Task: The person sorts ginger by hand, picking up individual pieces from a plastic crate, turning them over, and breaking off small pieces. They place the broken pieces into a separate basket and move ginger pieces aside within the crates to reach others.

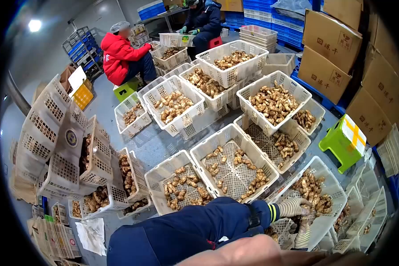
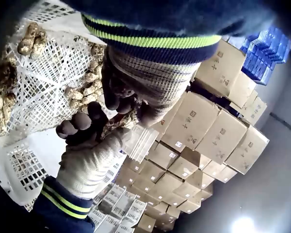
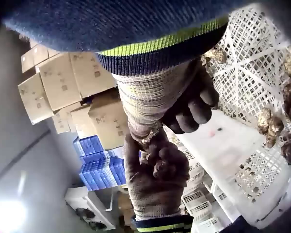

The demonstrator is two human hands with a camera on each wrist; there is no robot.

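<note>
Both hands wear striped knit gloves with dark-coated fingers. In the head view, my left hand (image 1: 292,207) and right hand (image 1: 303,237) meet over a white crate (image 1: 340,200) at the lower right. The left wrist view has a knobbly brown-and-cream piece (image 2: 120,122) between the hands. My left hand (image 3: 157,182) grips it with curled fingers, as the right wrist view shows. My right hand (image 3: 157,99) has its thumb against the piece and its other fingers bent; its grip is partly hidden. More such pieces (image 1: 309,188) lie heaped in the crate.
Several white perforated crates (image 1: 235,165) of similar pieces cover the floor ahead. Stacked crates (image 1: 53,128) rise at left. A green stool (image 1: 345,141) and cardboard boxes (image 1: 327,71) stand at right. Two people sit behind the crates, one in a red jacket (image 1: 119,57), the other in dark clothing (image 1: 204,20).
</note>
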